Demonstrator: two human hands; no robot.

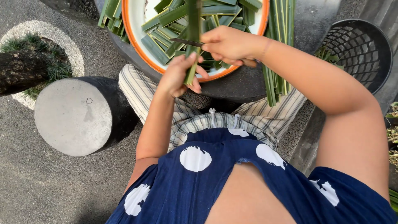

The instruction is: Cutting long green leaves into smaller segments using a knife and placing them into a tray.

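Head view looked straight down on the work: the left hand (179,75) was clenched round the lower end of a long green leaf strip (192,37), holding it upright over the lap so that it rose past the right hand and out of the top of the picture. The right hand (232,45) was closed on the handle of a small knife (186,41), whose dark blade lay level and pointed to the left, set across the strip just above the left hand's fingers. Judging by that, the step in hand was the cutting of the strip into a short length, with the blade at the strip and the cut not yet through. The next move would call for a steady pull or press of the blade through the leaf, with the left thumb kept below the edge and the strip held taut so it does not fold. Just beyond the hands stood a round white basin with an orange rim (132,35), piled with short cut leaf pieces (166,33), on a dark round worktop (232,85). More uncut long leaves (278,49) hung over the worktop's right side. A black mesh basket (358,52) stood farther right, and a grey concrete stool (72,116) to the left of the striped trousers (141,89).
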